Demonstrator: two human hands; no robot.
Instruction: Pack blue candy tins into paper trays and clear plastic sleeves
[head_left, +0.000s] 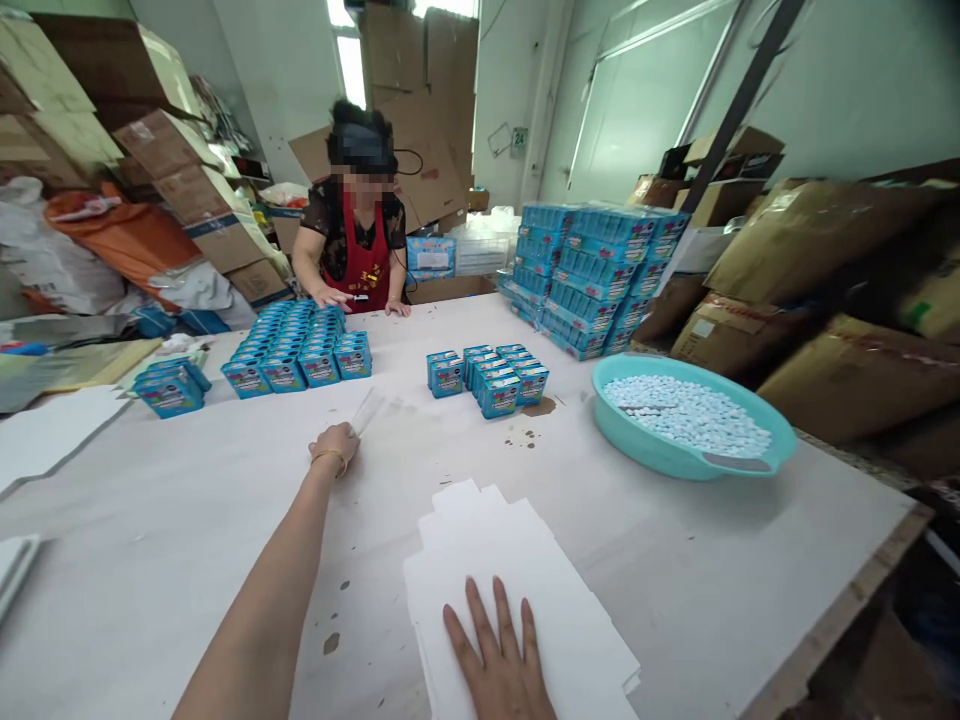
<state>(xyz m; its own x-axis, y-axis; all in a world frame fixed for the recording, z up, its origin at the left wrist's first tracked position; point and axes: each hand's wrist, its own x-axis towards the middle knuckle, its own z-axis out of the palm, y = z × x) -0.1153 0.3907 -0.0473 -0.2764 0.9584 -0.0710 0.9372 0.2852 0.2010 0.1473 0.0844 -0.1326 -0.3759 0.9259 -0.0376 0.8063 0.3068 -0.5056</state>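
Observation:
My left hand (335,444) is stretched far out over the table and closed on a small clear plastic piece (369,408), blurred by motion. My right hand (496,658) lies flat, fingers spread, on a stack of flat white cardboard blanks (510,560) near the front edge. Ahead of the left hand stand two groups of small blue boxes: a big block (300,350) at left and a smaller cluster (489,376) in the middle.
A teal basin (622,440) of small white pieces sits at right. Wrapped blue box stacks (592,275) stand behind it. A person in a red apron (365,262) works at the far edge. Cardboard cartons (817,290) line both sides.

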